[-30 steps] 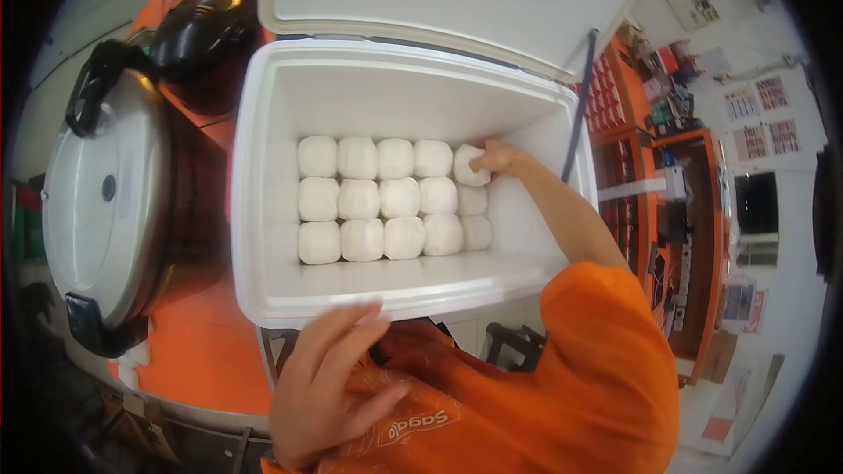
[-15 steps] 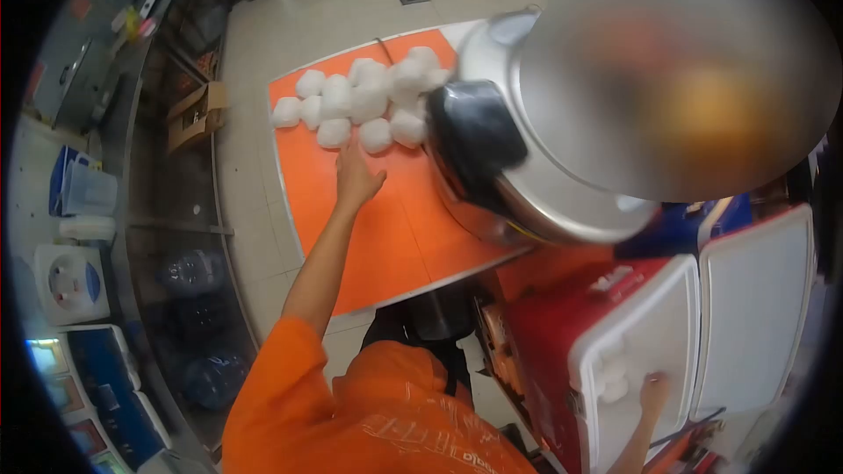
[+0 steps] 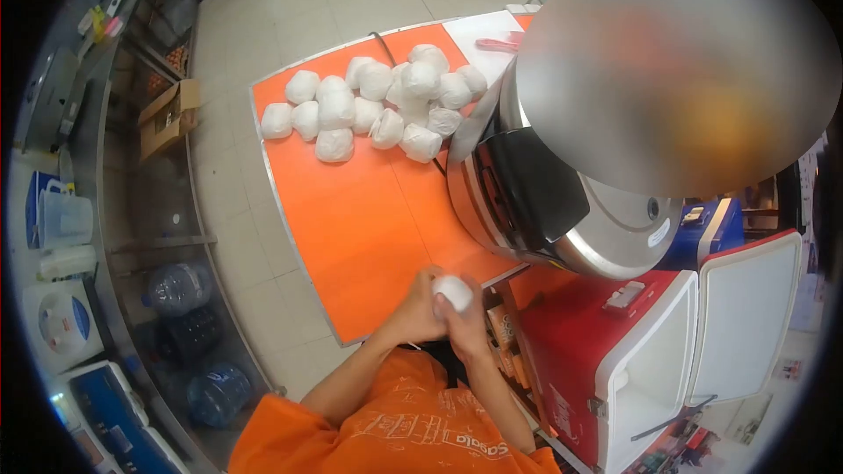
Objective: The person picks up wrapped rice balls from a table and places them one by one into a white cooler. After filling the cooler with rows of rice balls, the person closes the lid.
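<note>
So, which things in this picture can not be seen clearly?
- Wrapped ball, head view: both hands, left hand and right hand, cover most of it.
- Cooler inside: its near wall hides the contents.
- Area above the cooker: blurred out.
- Sleeve print: too small to read.

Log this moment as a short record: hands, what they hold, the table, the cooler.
left hand: cupped around the white wrapped ball
right hand: closed on the same ball from the other side
orange table: a pile of white wrapped balls at its far end
large cooker: on the table, beside the pile
red cooler: lid open, inside mostly hidden
</note>
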